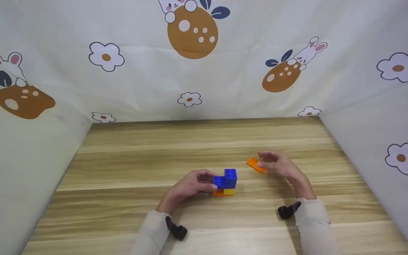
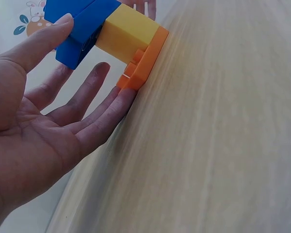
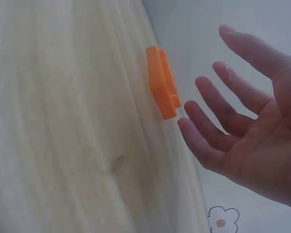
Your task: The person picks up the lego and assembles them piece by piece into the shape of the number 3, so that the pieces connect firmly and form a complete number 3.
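Observation:
My left hand (image 1: 193, 184) holds a small stack of building bricks, its thumb against a blue brick (image 2: 89, 19) and other fingers around the far side. In the stack, a raised blue brick (image 1: 230, 179) sits at the right on top of another blue brick (image 1: 219, 181). Below these are a yellow brick (image 2: 128, 31) and, at the bottom on the table, a flat orange brick (image 2: 148, 63). My right hand (image 1: 276, 164) hovers with spread, relaxed fingers beside a loose flat orange brick (image 1: 256, 165). In the right wrist view that orange brick (image 3: 161, 83) lies studs up, apart from the fingers.
The bricks are on a wood-grain table (image 1: 136, 152). Pale cloth (image 1: 143, 81) printed with rabbits, fruit and flowers walls in the back and both sides. Black wrist straps (image 1: 178, 232) sit over the light sleeves.

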Tool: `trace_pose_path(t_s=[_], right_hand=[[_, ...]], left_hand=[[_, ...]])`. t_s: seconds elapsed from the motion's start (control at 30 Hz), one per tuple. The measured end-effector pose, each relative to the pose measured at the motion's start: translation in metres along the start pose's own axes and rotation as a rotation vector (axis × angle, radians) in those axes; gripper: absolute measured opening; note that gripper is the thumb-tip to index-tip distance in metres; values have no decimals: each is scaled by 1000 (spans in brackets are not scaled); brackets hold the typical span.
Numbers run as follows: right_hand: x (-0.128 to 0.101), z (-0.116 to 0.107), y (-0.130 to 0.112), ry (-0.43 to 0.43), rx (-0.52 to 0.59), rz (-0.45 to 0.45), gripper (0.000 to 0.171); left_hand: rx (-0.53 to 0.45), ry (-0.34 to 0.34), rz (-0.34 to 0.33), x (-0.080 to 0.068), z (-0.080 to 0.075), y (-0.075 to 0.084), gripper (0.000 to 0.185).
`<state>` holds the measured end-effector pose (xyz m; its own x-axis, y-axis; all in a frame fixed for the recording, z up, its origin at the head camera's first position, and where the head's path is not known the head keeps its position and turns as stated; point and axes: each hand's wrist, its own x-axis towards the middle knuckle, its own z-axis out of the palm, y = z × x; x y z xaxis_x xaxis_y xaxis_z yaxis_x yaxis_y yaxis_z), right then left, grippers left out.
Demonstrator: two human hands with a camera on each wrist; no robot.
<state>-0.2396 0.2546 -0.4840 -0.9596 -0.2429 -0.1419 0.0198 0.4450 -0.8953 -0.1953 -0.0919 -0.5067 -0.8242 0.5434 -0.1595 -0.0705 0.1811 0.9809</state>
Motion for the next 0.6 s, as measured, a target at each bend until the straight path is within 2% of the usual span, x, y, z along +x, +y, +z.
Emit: trace_pose_path(t_s=[0.2, 0.5, 0.6], right_hand=[[3, 1, 5, -22, -5, 50, 64], [7, 3, 7, 8, -14, 95, 64], [9, 5, 6, 18, -25, 128, 64]], left_hand=[[-9, -11, -14, 1, 0, 2, 45], [-54, -35, -10, 2, 0, 2, 45], [-37, -34, -14, 1, -1, 1, 45]])
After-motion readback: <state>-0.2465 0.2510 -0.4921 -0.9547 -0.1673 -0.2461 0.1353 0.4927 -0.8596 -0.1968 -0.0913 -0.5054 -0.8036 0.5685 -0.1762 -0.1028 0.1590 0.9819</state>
